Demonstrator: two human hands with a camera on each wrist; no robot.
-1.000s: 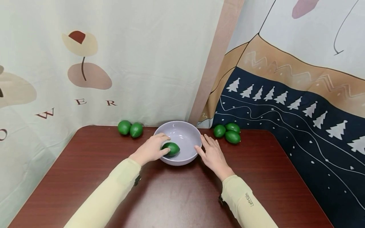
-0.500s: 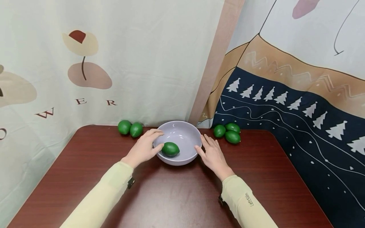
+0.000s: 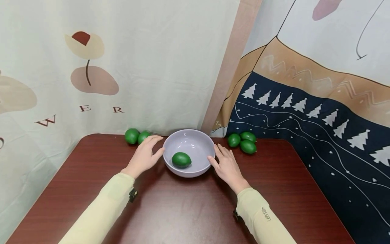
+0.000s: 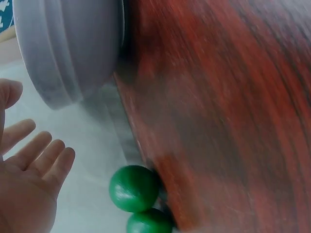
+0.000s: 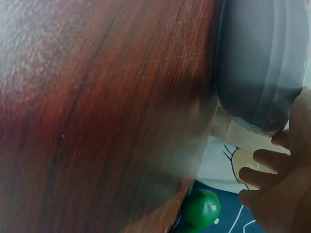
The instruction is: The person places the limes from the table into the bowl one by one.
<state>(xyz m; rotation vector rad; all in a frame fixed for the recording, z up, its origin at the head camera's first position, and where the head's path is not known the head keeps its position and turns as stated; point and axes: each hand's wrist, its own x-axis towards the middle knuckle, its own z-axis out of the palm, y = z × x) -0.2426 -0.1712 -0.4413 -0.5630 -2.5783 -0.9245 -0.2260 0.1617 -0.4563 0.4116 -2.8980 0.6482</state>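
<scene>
In the head view, the lavender bowl (image 3: pixel 199 149) could slide or tip on the worktop (image 3: pixel 189 203) if my right hand (image 3: pixel 228 167), at its rim, pushed unevenly; the lime (image 3: pixel 181 160) inside might then roll. A careless sweep of my left hand (image 3: pixel 141 157) could knock the two limes (image 3: pixel 132 136) beyond it (round things wander).

The left wrist view shows those fingers spread, holding nothing, just beside the bowl.

In the right wrist view, my fingers lie loosely spaced by the bowl, not clenched.
</scene>
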